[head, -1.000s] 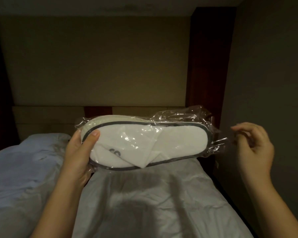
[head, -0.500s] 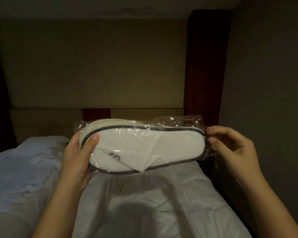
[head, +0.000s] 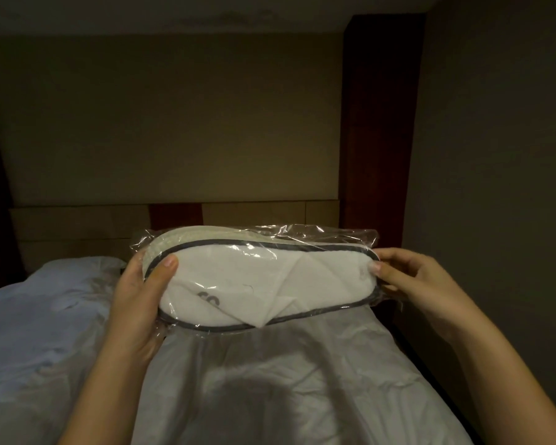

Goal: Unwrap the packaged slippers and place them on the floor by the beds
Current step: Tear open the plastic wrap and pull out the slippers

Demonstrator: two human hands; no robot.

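Observation:
White slippers with dark trim (head: 270, 277) lie flat together inside a clear plastic wrapper (head: 305, 232), held level above the bed. My left hand (head: 142, 293) grips the left end of the packaged slippers, thumb on top and fingers underneath. My right hand (head: 411, 281) holds the right end, thumb pressing the wrapper against the slipper's edge and fingers curled behind it. The wrapper is still around the slippers.
A bed with a white sheet (head: 286, 380) lies below my hands, a second bed with a pale blue cover (head: 39, 316) to its left. A wooden headboard (head: 77, 226) and dark wood panel (head: 379, 123) stand behind. A wall (head: 495, 187) closes the right side.
My right hand, apart from the package a second ago, moved left and took hold of its right end. The loose plastic tail there is now folded in. The left hand kept its grip.

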